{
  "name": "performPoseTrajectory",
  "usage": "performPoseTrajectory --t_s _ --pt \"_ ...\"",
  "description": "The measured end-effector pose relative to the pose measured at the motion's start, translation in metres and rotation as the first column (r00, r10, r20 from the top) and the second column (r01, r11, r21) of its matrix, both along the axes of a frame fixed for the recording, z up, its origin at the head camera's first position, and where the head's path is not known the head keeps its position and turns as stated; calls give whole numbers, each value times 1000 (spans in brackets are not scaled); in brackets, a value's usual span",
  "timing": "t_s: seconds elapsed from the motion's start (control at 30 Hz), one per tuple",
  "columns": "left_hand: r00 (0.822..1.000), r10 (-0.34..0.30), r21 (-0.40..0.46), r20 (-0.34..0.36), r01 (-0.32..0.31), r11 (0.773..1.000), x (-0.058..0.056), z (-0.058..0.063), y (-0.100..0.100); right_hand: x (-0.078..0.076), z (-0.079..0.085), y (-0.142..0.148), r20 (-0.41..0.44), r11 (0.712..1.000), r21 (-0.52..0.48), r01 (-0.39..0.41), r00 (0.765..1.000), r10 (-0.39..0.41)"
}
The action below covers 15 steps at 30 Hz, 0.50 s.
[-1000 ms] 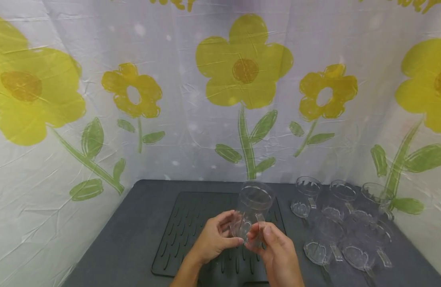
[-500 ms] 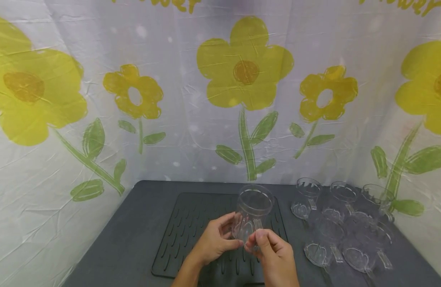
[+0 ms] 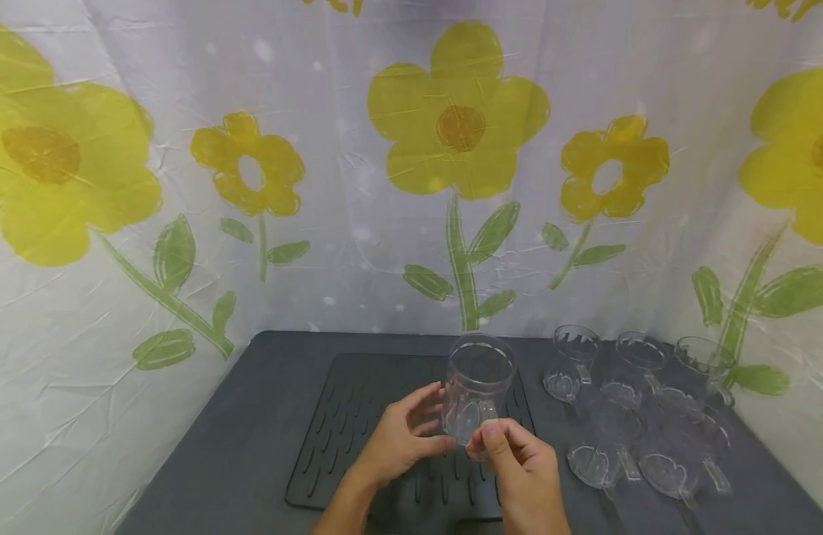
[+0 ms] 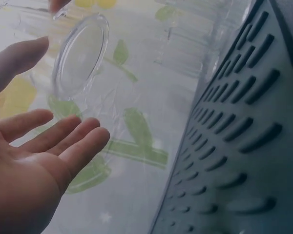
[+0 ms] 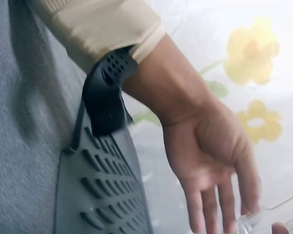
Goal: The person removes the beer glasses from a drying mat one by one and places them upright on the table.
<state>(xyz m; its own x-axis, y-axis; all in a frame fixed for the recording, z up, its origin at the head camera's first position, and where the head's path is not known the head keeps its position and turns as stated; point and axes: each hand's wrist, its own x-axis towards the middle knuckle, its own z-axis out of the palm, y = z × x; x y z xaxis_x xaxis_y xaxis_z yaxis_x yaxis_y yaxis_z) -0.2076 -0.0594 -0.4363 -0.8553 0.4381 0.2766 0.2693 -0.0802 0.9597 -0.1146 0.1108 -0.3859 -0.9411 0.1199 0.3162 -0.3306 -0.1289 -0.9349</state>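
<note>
My right hand (image 3: 521, 468) pinches the handle of a clear mug (image 3: 479, 390) between thumb and fingers. The mug is held above the dark mat, open end up and slightly tilted. Just left of it is my left hand (image 3: 398, 442), its fingers loosely spread beside the mug's wall. In the left wrist view, a gap separates the fingers of my left hand (image 4: 44, 156) from the mug's round base (image 4: 80, 57). The right wrist view shows my left hand (image 5: 210, 151) with fingers extended, and part of the clear mug (image 5: 281, 214) at the lower right corner.
A black ridged drying mat (image 3: 344, 438) lies on the dark grey table (image 3: 217, 446). Several clear mugs stand in two rows at the right, such as one at the back (image 3: 575, 364) and one in front (image 3: 672, 468). A flower-print curtain (image 3: 357, 245) hangs behind.
The mug has shifted slightly right and turned a little more upright in my right hand. My left hand has come slightly away from its wall, fingers more spread.
</note>
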Motion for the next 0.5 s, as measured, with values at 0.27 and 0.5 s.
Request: performPoseTrajectory --t_s 0.27,0.5 --pt "996 85 -27 -40 -86 996 2 11 -25 3 14 14 16 999 37 31 999 -32" --pt "979 193 -32 -68 -195 980 4 9 -54 6 26 37 58 996 64 67 996 -71"
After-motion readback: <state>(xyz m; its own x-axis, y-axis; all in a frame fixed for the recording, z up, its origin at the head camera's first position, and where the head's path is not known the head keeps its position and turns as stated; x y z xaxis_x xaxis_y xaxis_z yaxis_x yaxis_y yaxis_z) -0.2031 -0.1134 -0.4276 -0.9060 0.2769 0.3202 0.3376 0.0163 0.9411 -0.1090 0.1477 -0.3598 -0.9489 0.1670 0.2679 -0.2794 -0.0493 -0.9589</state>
